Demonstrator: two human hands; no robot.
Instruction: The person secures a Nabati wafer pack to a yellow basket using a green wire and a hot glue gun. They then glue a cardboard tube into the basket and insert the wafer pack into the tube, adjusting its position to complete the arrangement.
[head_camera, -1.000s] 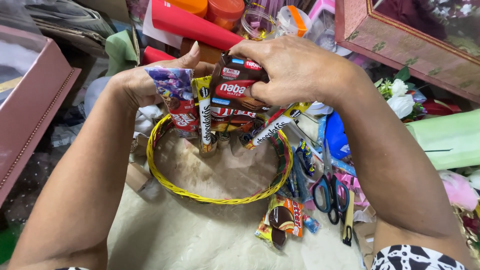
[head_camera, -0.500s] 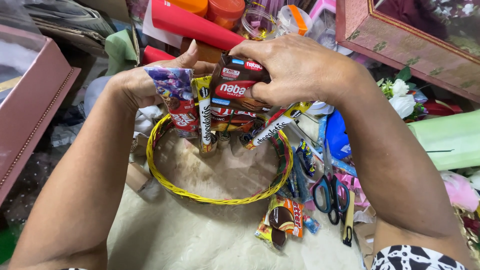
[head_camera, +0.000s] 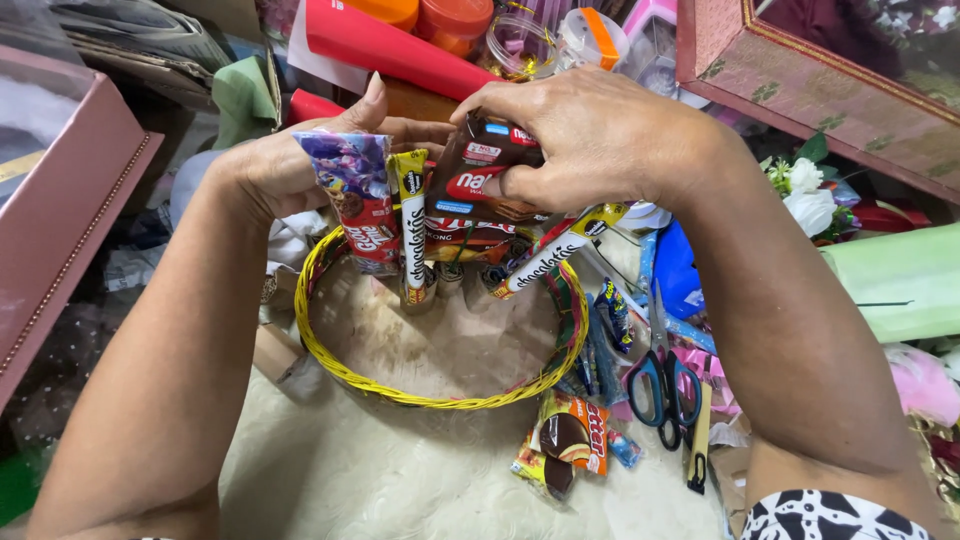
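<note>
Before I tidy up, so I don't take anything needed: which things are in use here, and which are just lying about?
In use:
left hand
right hand
brown snack pack
stick packs
yellow basket

Lying about:
scissors
orange snack
pink box
white flowers
green roll

Open room just below the fingertips (head_camera: 505, 185): bare sandy floor inside the round yellow woven basket rim (head_camera: 430, 400), reachable from above. Blocked directly under the fingers by upright snack packets (head_camera: 415, 225) leaning at the far rim. Crowded to the right by blue-handled scissors (head_camera: 662, 380) and loose wrappers; hemmed in behind by a red paper roll (head_camera: 390, 48). Walled left by a pink box (head_camera: 60, 220).
</note>
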